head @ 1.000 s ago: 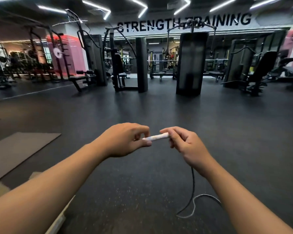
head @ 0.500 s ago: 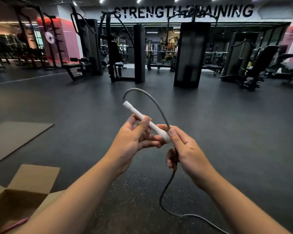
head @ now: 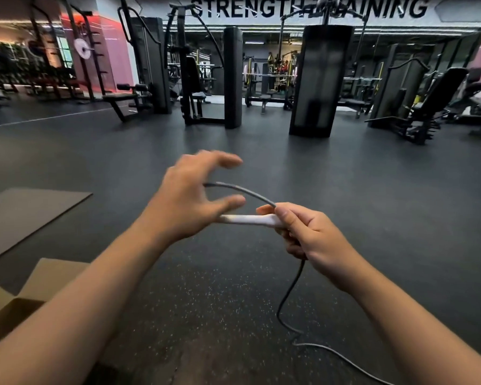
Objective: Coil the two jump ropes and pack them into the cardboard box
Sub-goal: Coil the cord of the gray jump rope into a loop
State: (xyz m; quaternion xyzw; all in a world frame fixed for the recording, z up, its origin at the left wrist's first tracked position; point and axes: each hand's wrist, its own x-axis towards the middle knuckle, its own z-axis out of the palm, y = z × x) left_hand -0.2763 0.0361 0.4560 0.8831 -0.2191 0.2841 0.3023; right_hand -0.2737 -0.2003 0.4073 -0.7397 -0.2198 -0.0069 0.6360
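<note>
1. Rt hand [head: 314,237]: closed around one end of white handle [head: 250,219], with grey cord [head: 242,191] pinched at thumb and forefinger.
2. Lt hand [head: 190,198]: fingers spread wide, blurred, holding nothing; thumb close over free end of handle, contact not certain.
3. Cord path: arcs from rt-hand pinch up and left behind lt palm; far end of arc hidden. Second run drops from under rt hand, snakes across floor [head: 372,190], exits at bottom edge of view.
4. Cardboard box [head: 17,309]: open, flaps up, on floor at lower-left corner of view, near lt forearm. Contents not visible.
5. Step in hand (judged): forming first loop of coil on this rope. Task at early stage; no finished coil in view.
6. Method, recommended:
   a. Keep rt-hand pinch firm as anchor pt.
   b. Close lt hand on arc, draw loop to even size, pass back to rt hand.
   c. Match each loop to the first; add slight twist per turn to stop kinks.
   d. Feed slack from floor run gradually; avoid snags.
7. Materials: handle smooth, matte white, slim cylinder, looks like rigid plastic. Cord thin, round, grey, springy, prob. PVC-coated; holds its curve, likely to spring open if released.
8. Floor: dark speckled rubber. Flat brown mat [head: 25,215] at left edge.
</note>
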